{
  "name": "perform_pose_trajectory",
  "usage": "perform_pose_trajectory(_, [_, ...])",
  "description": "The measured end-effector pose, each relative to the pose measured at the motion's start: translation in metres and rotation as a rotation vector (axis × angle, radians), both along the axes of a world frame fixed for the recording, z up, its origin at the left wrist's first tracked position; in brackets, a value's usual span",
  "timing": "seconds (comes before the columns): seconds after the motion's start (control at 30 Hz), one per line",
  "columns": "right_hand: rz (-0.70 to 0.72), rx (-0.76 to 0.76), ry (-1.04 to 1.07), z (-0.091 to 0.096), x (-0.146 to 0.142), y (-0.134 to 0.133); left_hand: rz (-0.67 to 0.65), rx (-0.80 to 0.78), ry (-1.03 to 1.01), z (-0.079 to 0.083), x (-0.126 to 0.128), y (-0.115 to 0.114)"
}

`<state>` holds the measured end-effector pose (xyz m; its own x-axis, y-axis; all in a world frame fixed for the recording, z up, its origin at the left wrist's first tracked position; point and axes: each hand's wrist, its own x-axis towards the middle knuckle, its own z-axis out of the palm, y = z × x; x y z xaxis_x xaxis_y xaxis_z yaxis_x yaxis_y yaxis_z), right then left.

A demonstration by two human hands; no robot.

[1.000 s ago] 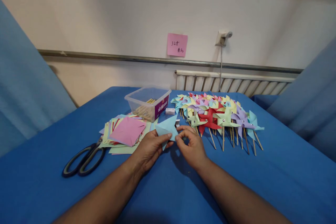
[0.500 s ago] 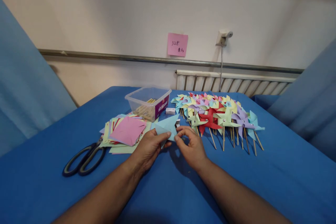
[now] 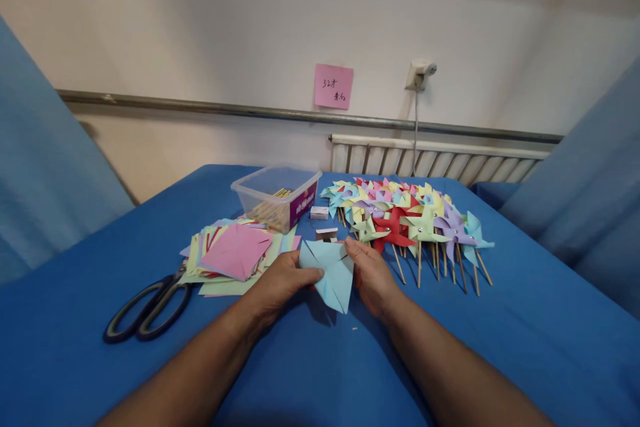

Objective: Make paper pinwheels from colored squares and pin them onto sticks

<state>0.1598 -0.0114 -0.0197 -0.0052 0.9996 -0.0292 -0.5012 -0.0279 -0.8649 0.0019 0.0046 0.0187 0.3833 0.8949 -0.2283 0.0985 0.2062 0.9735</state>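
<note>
Between my hands is a light blue paper square [image 3: 334,275] with slits cut in from its corners, held above the table. My left hand [image 3: 284,281] grips its left edge, thumb on top and the other fingers underneath. My right hand [image 3: 369,273] pinches the upper right edge; its other fingers are partly hidden behind the paper. Just beyond the paper lies a small open box [image 3: 327,235], and farther back a closed small box [image 3: 319,213]. To the left sits a stack of coloured paper sheets topped by a pink square [image 3: 235,252].
Black-handled scissors [image 3: 150,310] lie at the left, blades under the paper stack. A clear plastic tub [image 3: 250,188] of wooden sticks stands behind. Many finished paper pinwheels [image 3: 395,227] on sticks are laid at the right on the blue-covered table [image 3: 540,320]. A radiator [image 3: 445,160] lines the wall.
The blue paper has been laid out flatter, with its slit corners now spread. My right hand has moved onto its upper right edge. The view has shifted slightly.
</note>
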Motion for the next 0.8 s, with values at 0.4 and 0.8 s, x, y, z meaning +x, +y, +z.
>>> perform_pose_trajectory(0.4, [0.053,-0.026,-0.043,-0.0043,-0.0035,0.0001,0.137,0.113,-0.020,-0.0025,-0.0001,0.0053])
perform_pose_trajectory(0.8, [0.022,0.101,-0.276,0.0016,0.0043,0.0017,0.050,0.257,0.218,0.0008,-0.0044,0.0037])
